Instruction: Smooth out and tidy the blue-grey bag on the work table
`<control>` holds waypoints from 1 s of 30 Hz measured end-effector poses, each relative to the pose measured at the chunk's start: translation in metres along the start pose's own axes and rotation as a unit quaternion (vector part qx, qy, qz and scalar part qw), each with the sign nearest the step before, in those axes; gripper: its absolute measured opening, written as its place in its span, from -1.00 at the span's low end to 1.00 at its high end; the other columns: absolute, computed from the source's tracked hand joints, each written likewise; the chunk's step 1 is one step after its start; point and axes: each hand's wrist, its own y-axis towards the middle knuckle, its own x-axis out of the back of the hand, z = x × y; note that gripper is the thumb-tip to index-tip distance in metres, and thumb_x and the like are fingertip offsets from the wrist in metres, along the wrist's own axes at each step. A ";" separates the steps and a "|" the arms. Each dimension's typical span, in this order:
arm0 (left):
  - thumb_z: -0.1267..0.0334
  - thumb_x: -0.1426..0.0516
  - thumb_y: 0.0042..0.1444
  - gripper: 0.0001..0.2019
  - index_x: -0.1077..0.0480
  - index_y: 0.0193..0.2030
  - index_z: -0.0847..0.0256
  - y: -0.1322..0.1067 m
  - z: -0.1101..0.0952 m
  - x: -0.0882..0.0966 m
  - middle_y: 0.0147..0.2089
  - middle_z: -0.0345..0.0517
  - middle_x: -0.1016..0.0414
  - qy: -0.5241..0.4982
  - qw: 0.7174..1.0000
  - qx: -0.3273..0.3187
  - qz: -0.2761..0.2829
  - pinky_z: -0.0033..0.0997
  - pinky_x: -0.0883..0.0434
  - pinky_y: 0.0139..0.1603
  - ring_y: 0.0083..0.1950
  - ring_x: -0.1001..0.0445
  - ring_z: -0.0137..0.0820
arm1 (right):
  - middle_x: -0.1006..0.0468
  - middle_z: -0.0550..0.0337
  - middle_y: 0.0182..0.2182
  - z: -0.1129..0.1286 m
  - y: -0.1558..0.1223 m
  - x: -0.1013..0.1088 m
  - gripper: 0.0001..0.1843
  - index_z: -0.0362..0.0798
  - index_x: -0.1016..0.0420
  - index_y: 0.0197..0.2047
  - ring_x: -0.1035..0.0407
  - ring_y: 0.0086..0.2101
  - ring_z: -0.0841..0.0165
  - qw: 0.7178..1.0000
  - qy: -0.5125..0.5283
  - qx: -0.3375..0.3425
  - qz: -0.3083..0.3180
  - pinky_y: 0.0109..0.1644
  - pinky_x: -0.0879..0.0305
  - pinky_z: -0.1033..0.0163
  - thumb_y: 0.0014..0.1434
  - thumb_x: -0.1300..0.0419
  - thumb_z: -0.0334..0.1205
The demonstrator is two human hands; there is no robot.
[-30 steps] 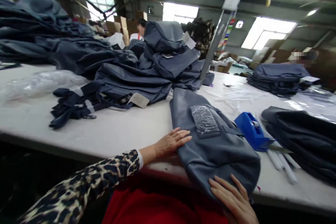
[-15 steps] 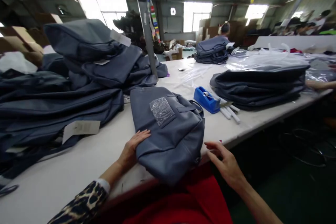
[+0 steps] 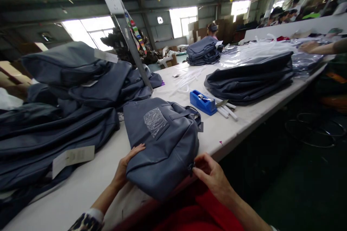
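On the white table (image 3: 81,191), the left hand (image 3: 127,162) lies open on a gray bag (image 3: 162,148). The right hand (image 3: 208,175) curls at its edge; it may grip, but I cannot tell.

White table (image 3: 89,189), grey bags (image 3: 249,77), blue tape dispenser (image 3: 199,103), perhaps scissors (image 3: 222,103)

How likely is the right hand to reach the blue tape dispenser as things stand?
Probably yes: the right hand is at the edge of the grey-blue bag, and only white tabletop shows between it and the blue tape dispenser.
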 end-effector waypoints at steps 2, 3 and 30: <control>0.14 -0.17 0.13 -0.57 -0.47 0.15 0.12 -0.001 -0.002 0.002 0.32 -0.01 -0.41 -0.011 1.000 0.015 0.001 0.14 -0.01 0.50 0.38 -0.31 -0.08 | -0.54 0.24 -0.33 -0.003 -0.001 -0.002 -0.80 -0.01 -0.44 -0.19 -0.42 -0.31 0.34 1.000 0.025 0.004 0.005 -0.21 -0.34 0.25 0.23 -0.24 -0.06; 0.14 -0.18 0.12 -0.56 -0.47 0.15 0.12 -0.001 -0.002 0.003 0.32 0.00 -0.41 -0.016 1.000 0.021 0.002 0.14 -0.01 0.50 0.38 -0.31 -0.08 | -0.54 0.23 -0.34 -0.004 0.001 0.000 -0.80 -0.01 -0.44 -0.20 -0.43 -0.32 0.34 0.999 0.028 0.008 0.014 -0.22 -0.35 0.25 0.26 -0.21 -0.05; 0.17 -0.15 0.10 -0.56 -0.49 0.13 0.17 0.013 -0.007 -0.012 0.22 0.00 -0.52 -0.036 0.999 0.020 -0.006 -0.04 -0.34 0.36 0.26 -0.46 -0.10 | -0.39 0.21 -0.36 0.009 0.010 0.021 -0.77 0.01 -0.30 -0.31 -0.32 -0.34 0.34 0.924 -0.302 0.222 0.070 -0.22 -0.24 0.25 0.42 0.02 -0.28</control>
